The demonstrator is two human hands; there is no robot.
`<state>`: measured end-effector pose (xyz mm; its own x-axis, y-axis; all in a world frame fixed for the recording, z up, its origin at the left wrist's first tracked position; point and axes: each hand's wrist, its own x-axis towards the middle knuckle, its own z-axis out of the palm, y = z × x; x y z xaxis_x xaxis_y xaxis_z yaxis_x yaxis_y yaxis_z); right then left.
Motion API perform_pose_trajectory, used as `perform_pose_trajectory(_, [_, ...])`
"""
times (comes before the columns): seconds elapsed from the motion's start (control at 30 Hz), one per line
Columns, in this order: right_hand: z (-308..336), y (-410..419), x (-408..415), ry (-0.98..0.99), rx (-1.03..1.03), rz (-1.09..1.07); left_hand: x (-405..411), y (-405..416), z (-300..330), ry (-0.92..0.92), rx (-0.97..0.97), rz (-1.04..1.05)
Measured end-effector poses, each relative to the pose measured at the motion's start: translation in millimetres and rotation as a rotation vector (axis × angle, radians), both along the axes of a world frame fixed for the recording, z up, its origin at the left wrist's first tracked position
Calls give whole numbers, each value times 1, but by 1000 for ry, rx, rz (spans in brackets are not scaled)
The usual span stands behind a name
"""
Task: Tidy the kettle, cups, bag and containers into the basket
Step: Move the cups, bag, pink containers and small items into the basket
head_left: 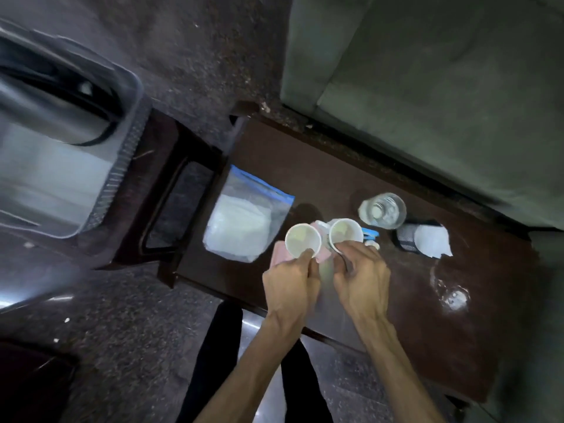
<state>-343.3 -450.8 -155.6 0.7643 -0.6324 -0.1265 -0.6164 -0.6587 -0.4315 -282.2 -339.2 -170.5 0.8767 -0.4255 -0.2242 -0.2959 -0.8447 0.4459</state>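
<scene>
Over the dark wooden table (335, 184) my left hand (291, 282) pinches the rim of a white cup with a pink outside (302, 241). My right hand (363, 274) grips a second white cup (345, 230) close beside it. A clear zip bag with a blue seal and white contents (244, 227) lies at the table's left end. A clear glass container (382, 210) stands behind the cups. The grey plastic basket (122, 166) sits on a low stool to the left and holds the steel kettle (52, 96).
A black mesh holder with white paper (422, 239) lies right of the glass. A small blue item (370, 233) peeks out behind the right cup. Wet spots (451, 294) glisten on the table's right part. Grey cushions (427, 71) run behind the table. My dark trousers (219, 355) are below.
</scene>
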Motion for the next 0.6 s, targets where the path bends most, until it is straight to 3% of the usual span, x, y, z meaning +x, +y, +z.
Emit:
perform_pose_trajectory(0.2, [22,75,138,-199,43,218,116,91,32,-153,-123,339])
perform_pose_trajectory(0.33, [39,150,234,-284,115,421,187,175,44,-333,-57,479])
perform_pose_trajectory(0.47, [43,211,311,-170,116,662,233,242,40,-359,20,593])
perform_pose_trajectory(0.6, [24,251,358,-31,41,840,255,281,24,-272,51,643])
